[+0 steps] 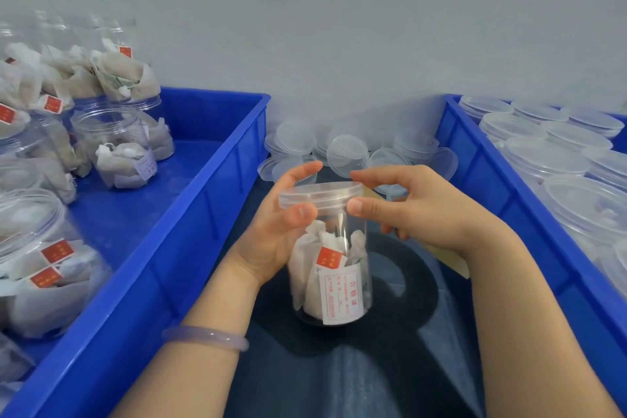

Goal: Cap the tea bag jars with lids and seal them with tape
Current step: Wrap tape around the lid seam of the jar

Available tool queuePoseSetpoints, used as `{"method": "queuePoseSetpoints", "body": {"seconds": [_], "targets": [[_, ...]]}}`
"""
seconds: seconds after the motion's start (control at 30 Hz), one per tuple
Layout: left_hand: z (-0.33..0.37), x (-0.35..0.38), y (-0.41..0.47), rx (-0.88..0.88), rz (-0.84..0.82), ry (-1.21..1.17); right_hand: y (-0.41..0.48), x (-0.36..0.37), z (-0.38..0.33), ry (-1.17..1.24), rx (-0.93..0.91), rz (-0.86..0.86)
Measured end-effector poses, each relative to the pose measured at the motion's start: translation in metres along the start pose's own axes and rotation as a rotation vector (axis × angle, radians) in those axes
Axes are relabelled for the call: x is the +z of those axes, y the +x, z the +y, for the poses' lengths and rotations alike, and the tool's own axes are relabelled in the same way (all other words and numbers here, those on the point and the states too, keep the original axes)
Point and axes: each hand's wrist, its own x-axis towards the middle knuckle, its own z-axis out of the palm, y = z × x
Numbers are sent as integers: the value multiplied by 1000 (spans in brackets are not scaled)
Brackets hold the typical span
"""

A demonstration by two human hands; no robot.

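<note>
A clear plastic jar [334, 278] with white tea bags and a red-tagged label stands on the dark surface in the middle. A clear lid [319, 195] sits on its mouth. My left hand [281, 224] curls round the left side of the jar's neck and lid, thumb on the front. My right hand [414, 207] pinches the lid's right edge between forefinger and thumb. No tape shows in view.
A blue crate [217, 200] at left holds several open jars of tea bags [115, 146]. Another blue crate [475, 173] at right holds several capped jars [549, 159]. Loose clear lids [346, 154] lie piled by the wall behind the jar.
</note>
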Motion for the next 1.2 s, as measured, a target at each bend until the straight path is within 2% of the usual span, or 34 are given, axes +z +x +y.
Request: {"method": "queuePoseSetpoints", "body": {"seconds": [0.1,0.27,0.4,0.47,0.53,0.6,0.67,0.73,0.83,1.03,1.2], "targets": [[1,3,1,-23,-30,56,-2,-3,2,19,20,-95],[8,4,4,84,266,325,3,1,6,-38,9,13],[13,3,5,24,237,504,7,10,1,-86,-83,15],[13,3,6,10,255,492,5,9,1,-19,-43,-41],[14,0,5,2,231,429,0,7,0,94,53,-168],[18,-5,2,-15,223,387,-4,5,-3,105,95,-225],[19,-9,1,-18,233,363,-5,1,-6,88,81,-120],[20,-10,1,-32,248,332,-7,-4,-7,-43,61,-40],[19,-12,2,-40,275,325,-11,-6,-9,-105,33,-61],[19,-11,0,-42,218,360,-2,3,-9,-273,6,22],[20,-14,0,-49,200,353,-3,3,-9,-240,-2,27]]}}
